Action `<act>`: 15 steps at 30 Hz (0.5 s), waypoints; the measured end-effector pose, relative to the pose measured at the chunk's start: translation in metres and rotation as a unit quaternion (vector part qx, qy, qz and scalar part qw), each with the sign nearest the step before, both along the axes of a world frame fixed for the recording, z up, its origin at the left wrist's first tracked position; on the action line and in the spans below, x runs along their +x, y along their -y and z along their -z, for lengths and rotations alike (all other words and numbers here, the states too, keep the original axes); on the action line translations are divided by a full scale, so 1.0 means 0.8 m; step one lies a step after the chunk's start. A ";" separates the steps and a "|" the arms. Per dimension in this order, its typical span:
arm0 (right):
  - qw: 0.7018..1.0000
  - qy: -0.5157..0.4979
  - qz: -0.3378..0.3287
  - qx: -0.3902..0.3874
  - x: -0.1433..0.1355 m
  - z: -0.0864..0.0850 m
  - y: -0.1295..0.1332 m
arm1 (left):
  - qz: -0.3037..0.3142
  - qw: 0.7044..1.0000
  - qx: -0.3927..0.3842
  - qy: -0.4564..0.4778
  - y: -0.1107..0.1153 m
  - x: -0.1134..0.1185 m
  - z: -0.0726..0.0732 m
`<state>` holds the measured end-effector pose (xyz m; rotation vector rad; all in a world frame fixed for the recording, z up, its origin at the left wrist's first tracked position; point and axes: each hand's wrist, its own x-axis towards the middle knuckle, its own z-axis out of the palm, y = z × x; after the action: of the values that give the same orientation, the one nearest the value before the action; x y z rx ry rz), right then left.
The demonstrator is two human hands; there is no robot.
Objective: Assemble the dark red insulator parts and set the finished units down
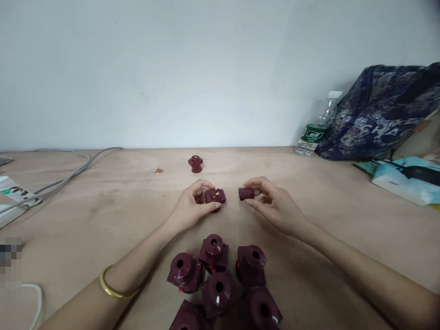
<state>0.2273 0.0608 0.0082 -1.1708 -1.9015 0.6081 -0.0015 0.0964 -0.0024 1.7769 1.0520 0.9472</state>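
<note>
My left hand (195, 200) is closed round a dark maroon square-bodied part (215, 196) with a small brass-coloured post on its top. Across a narrow gap, my right hand (270, 201) pinches a maroon cylindrical knob (245, 194) lying on its side between thumb and fingers. The two pieces are apart. Closer to me, several maroon housings (218, 293) stand grouped, each with a domed top and a round dark hole. Farther back on the table sits a similar maroon part (195, 163) with a brass-coloured tip.
A water bottle (311, 133) leans by a dark patterned bag (385, 114) at the back right. A light blue pack (405, 181) with a black object lies at the right edge. Grey cables (80, 169) cross the left side. A small brown scrap (158, 170) lies near the wall.
</note>
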 end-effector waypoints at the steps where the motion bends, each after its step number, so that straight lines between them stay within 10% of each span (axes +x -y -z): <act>1: 1.000 -0.009 0.002 0.012 -0.003 -0.003 0.002 | -0.004 1.000 0.025 -0.011 0.007 0.001 -0.003; 7: 0.995 0.018 -0.022 0.092 -0.009 -0.011 0.014 | 0.007 0.942 0.298 -0.156 0.014 0.006 -0.019; 15: 0.995 0.030 -0.004 0.097 -0.014 -0.009 0.018 | 0.025 0.913 0.357 -0.196 0.022 0.010 -0.025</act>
<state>0.2159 0.0461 0.0151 -1.0676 -1.9676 0.3869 0.0063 0.0791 0.0175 2.6746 0.9485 1.0456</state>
